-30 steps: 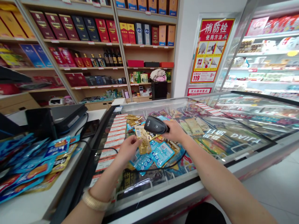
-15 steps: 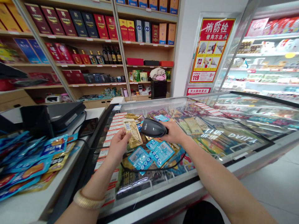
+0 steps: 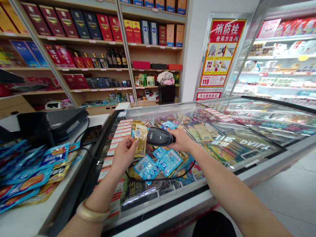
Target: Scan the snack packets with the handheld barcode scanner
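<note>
Between thumb and fingers, my left hand (image 3: 125, 150) pinches the edge of a gold snack packet (image 3: 141, 141) with a barcode at its top. My right hand (image 3: 183, 141) grips a black handheld barcode scanner (image 3: 159, 136), its head pointing left at the packet. The scanner's front is right beside the packet's upper part; whether they touch I cannot tell. Below them, blue snack packets (image 3: 169, 162) lie on the glass top of a display freezer (image 3: 148, 215). Another blue packet (image 3: 170, 124) and gold packets lie behind the scanner. The scanner's handle is mostly hidden by my right hand.
A black cable (image 3: 158, 179) loops across the glass. On the left counter (image 3: 55, 197) are a pile of blue and gold packets (image 3: 37, 174), a dark phone (image 3: 92, 135) and a black device (image 3: 65, 120). Shelves of boxes (image 3: 79, 24) stand behind.
My left hand has turned the gold packet more upright, barcode toward me. The scanner has shifted slightly and now sits closer beside the packet. The view has moved a little.
</note>
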### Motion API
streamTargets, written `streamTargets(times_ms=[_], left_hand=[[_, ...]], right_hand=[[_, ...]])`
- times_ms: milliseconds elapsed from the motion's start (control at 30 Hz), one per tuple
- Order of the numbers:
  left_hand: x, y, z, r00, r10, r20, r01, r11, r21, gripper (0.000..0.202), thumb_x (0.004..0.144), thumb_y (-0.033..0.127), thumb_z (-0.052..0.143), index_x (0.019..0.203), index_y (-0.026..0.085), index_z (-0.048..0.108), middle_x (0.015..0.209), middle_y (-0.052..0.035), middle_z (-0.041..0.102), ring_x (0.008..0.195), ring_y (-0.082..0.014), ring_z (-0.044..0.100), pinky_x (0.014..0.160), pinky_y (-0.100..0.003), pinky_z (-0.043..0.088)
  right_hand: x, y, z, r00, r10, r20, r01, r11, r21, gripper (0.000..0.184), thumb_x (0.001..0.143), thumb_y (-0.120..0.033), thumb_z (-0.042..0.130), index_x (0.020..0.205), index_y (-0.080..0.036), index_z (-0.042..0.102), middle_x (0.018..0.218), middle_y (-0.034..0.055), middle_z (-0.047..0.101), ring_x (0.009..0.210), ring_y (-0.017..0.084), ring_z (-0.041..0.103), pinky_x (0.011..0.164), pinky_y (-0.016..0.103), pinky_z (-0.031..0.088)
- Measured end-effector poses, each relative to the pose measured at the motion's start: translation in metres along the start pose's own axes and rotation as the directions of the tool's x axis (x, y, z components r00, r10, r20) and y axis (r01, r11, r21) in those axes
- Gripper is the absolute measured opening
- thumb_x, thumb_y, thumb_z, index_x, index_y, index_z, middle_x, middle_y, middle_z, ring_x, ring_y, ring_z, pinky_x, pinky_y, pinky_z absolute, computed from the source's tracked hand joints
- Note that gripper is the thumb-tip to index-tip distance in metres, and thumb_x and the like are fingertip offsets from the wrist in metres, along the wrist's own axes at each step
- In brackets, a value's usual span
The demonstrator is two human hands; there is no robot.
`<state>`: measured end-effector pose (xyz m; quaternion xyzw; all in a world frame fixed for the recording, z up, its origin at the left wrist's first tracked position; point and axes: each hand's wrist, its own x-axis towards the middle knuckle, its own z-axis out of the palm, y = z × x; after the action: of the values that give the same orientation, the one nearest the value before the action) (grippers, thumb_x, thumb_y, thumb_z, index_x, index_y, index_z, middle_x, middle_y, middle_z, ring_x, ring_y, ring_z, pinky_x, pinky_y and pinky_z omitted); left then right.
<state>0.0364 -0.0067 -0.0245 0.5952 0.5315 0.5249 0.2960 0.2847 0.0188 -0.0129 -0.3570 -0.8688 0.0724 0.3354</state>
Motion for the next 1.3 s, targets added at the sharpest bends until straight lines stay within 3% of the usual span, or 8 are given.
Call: streamTargets(times_ms=[1000,1200,1300], left_hand=[[0.001,0.0,-0.003,0.999,0.039,0.004,-0.039,0.997,0.063,0.024,0.072,0.041,0.056,0.065,0.022,0.043,0.052,0.0056,0.047,0.048,-0.0103,0.042,0.048,-0.022,0.033],[0.0,0.001,-0.003,0.989,0.129,-0.069,-0.11,0.967,0.231,0.02,0.075,0.037,0.051,0.064,0.022,0.042,0.055,0.005,0.047,0.053,-0.012,0.046,0.054,-0.024,0.039],[-0.001,0.008,-0.011,0.96,0.249,-0.126,-0.193,0.919,0.344,0.018,0.078,0.033,0.047,0.065,0.022,0.042,0.074,-0.0007,0.06,0.072,-0.0155,0.057,0.07,-0.027,0.046]], right_hand=[[0.0,-0.001,-0.001,0.999,0.042,0.017,-0.042,0.999,-0.018,0.021,0.071,-0.031,0.066,0.088,-0.018,0.067,0.078,0.0035,0.069,0.07,0.017,0.061,0.066,0.024,0.042],[-0.001,0.008,0.001,0.999,0.032,-0.018,-0.032,0.999,-0.014,0.024,0.072,-0.028,0.066,0.094,-0.018,0.068,0.084,0.0053,0.072,0.076,0.019,0.064,0.069,0.026,0.045],[-0.001,0.011,0.001,0.998,0.048,-0.034,-0.048,0.998,-0.027,0.025,0.071,-0.025,0.065,0.094,-0.018,0.068,0.081,0.0045,0.072,0.071,0.018,0.063,0.067,0.026,0.045]])
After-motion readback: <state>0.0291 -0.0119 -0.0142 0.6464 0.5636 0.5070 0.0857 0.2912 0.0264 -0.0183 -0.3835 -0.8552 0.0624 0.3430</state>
